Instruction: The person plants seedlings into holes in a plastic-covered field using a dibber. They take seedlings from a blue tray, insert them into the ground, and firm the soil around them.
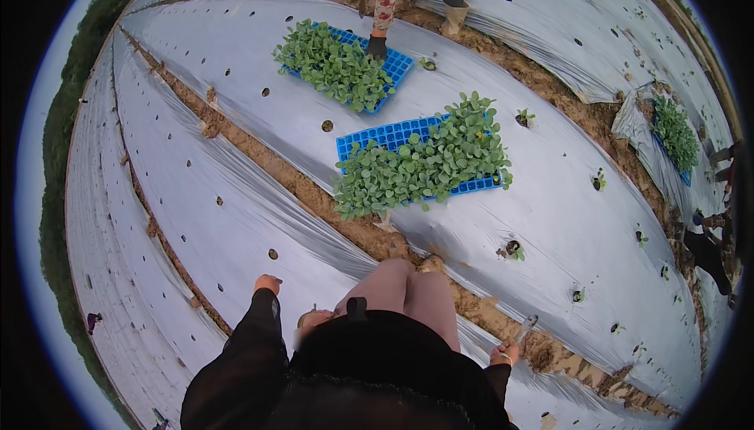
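Low at the right, my right hand (505, 352) grips a small hand trowel (527, 327). The blade points up over the muddy furrow and looks soiled. My left hand (268, 284) hangs above the silvery plastic mulch film (318, 241), just below a planting hole (273, 254). Its fingers look curled, and their inner side is hidden; no object shows in it. Ahead of my knees, a blue seedling tray (386, 134) full of leafy green seedlings (421, 165) rests on the film. Some of its cells along the back and front edges hold no plants.
Another person's gloved hand (377, 47) reaches into a second blue seedling tray (402, 68). Muddy furrows (206, 109) run between the film-covered beds. Young plants stand in holes at right, one nearby (513, 249). A third tray (674, 135) lies far right, near other people.
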A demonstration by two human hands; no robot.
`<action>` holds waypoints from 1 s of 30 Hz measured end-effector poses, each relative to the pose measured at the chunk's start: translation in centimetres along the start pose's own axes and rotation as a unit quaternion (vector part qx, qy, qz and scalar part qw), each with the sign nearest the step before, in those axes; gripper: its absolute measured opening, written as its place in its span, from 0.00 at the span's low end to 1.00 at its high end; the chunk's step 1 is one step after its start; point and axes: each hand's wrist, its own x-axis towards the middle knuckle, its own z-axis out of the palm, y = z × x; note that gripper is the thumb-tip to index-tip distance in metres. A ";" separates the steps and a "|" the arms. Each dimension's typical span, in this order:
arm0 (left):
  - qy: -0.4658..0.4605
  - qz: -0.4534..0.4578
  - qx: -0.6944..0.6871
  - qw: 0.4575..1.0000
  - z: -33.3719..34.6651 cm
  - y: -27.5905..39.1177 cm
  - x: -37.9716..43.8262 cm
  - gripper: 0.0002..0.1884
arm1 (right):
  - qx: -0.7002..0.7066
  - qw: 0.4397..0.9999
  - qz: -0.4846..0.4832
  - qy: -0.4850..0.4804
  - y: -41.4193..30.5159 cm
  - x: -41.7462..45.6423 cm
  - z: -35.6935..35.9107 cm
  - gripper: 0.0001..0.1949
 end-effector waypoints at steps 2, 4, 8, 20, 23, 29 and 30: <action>-0.005 -0.086 -0.089 0.992 -0.6 0.1 -5.2 0.14 | -0.041 0.999 -0.016 0.006 -1.6 0.0 3.0 0.16; 0.014 -0.166 -0.108 0.980 0.2 -1.5 -10.5 0.13 | -0.028 0.998 0.002 -0.057 -2.2 -1.0 6.7 0.10; -0.021 -0.289 -0.115 0.950 1.2 -0.4 -20.2 0.16 | 0.030 0.996 -0.022 -0.080 -4.4 -0.5 11.1 0.08; 0.080 -0.363 -0.040 0.927 -8.2 -1.0 -18.0 0.17 | -0.015 0.998 -0.013 -0.053 -3.5 -0.5 12.8 0.08; 0.121 -0.331 -0.050 0.934 -8.9 -5.5 -9.6 0.13 | 0.072 0.996 -0.046 -0.019 -0.6 1.8 12.2 0.05; 0.209 -0.096 -0.099 0.968 -18.1 -4.7 10.9 0.14 | 0.117 0.992 -0.040 0.037 7.0 -8.7 12.8 0.08; 0.181 -0.054 -0.069 0.980 -20.3 -1.4 14.3 0.11 | 0.128 0.990 -0.046 0.043 8.7 -8.1 11.3 0.08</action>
